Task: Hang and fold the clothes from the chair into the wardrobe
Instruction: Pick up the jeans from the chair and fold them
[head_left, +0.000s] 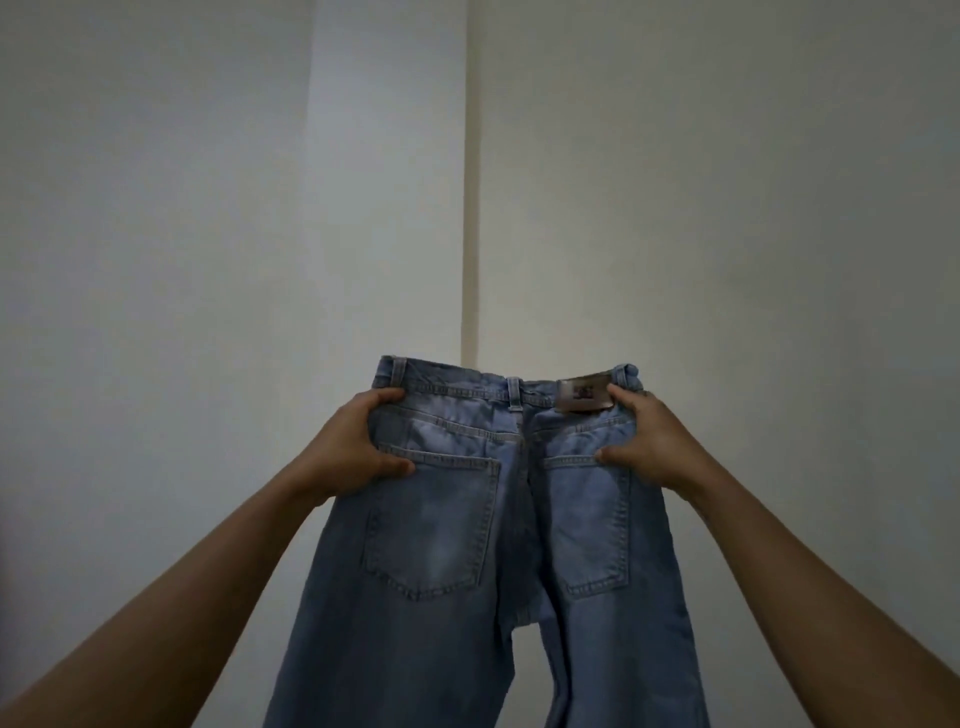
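Observation:
A pair of light blue jeans (467, 545) hangs in the air in front of me, back side toward me, with both back pockets and a brown waistband patch showing. My left hand (358, 447) grips the left side of the waist, thumb near the left pocket's top edge. My right hand (649, 441) grips the right side of the waist just below the patch. Both arms are stretched forward and up. The legs of the jeans drop out of the bottom of the view. No chair or wardrobe interior is in view.
Plain pale walls fill the background. A vertical corner or panel edge (470, 208) runs down the middle behind the jeans, with a bluish panel (384, 182) to its left.

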